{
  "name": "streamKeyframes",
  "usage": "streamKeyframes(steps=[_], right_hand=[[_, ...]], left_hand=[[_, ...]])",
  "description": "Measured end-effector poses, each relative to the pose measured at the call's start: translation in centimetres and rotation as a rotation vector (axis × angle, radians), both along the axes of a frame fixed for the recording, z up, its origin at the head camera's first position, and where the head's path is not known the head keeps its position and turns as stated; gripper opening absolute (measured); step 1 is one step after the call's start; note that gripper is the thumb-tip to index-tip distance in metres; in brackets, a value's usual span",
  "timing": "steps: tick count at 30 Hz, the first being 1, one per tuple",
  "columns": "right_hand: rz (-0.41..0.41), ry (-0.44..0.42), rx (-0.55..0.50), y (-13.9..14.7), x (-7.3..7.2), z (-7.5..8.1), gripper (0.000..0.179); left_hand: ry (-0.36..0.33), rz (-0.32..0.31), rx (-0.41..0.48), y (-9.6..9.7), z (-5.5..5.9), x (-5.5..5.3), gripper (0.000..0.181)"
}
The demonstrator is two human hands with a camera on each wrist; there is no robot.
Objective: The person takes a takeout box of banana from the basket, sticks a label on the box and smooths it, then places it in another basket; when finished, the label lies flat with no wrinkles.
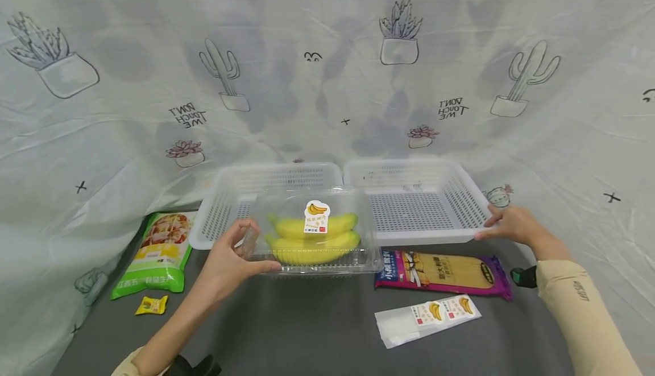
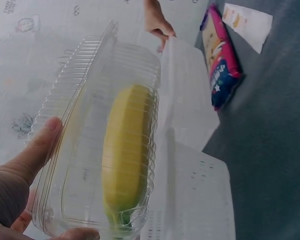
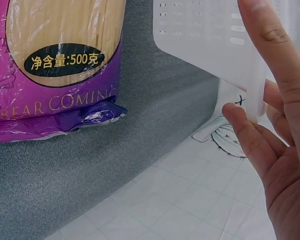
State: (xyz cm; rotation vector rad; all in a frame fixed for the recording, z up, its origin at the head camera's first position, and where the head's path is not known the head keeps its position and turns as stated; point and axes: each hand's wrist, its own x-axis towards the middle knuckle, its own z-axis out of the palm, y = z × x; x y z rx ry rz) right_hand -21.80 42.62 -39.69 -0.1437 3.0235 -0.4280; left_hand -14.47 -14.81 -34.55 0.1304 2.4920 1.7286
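Observation:
My left hand grips the left end of a clear plastic clamshell box, thumb along one face and fingers at the other. Inside the box lie yellow bananas, and a white banana sticker is on its lid. The box is held up in front of the left white basket and overlaps part of the right white basket. At that basket's right front corner, my right hand pinches the rim between thumb and fingers, close up in the right wrist view.
A purple-ended pasta pack lies before the right basket, with a strip of banana stickers nearer me. On the left are a green food bag and a small yellow packet. A printed cloth hangs behind.

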Motion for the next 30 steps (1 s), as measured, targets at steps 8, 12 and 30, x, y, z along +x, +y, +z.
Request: streamKeyframes(steps=[8, 12, 30], right_hand=[[-0.017, -0.001, -0.011, 0.0, -0.3, -0.2, 0.061], [-0.023, -0.01, -0.019, 0.0, -0.3, -0.1, 0.065], [-0.004, 0.019, -0.004, 0.2, -0.2, -0.3, 0.06]], left_hand=[[0.066, -0.024, 0.016, 1.6, 0.6, -2.1, 0.065], [0.094, -0.024, -0.026, 2.7, 0.6, -3.1, 0.066], [0.133, -0.049, 0.044, 9.3, 0.2, -7.4, 0.06]])
